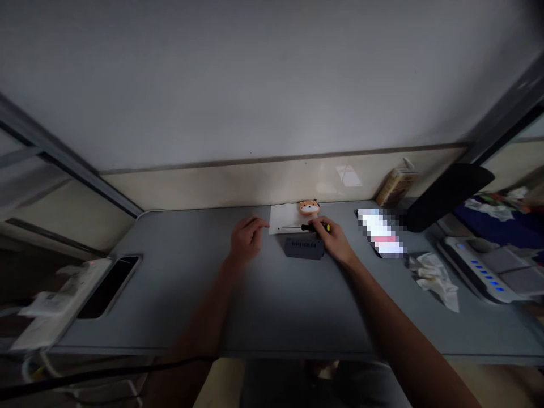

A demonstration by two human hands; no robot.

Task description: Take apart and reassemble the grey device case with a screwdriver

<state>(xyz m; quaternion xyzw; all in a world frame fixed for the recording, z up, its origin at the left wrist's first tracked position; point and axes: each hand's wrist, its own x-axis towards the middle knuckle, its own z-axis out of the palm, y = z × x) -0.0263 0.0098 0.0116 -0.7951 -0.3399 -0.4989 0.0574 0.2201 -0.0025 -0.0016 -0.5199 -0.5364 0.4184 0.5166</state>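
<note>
My right hand (334,239) grips a screwdriver (310,227) with a black and yellow handle, and its thin shaft points left over a white sheet of paper (283,214). A small dark speck (278,228), perhaps a screw, lies by the shaft's tip. My left hand (246,241) hovers at the paper's left edge, index finger stretched toward it, the others loosely bent; nothing shows in it. Just in front of the paper is a dark grey slotted box (304,248), close to my right fingers. An orange and white animal-face object (309,207) sits on the paper's back edge.
Right of my hands are a lit phone (380,233), a crumpled tissue (434,279), a drink carton (396,184), a black cylinder (450,195) and a white device with blue lights (478,271). A dark phone (109,288) and a power strip (63,306) lie at the left edge.
</note>
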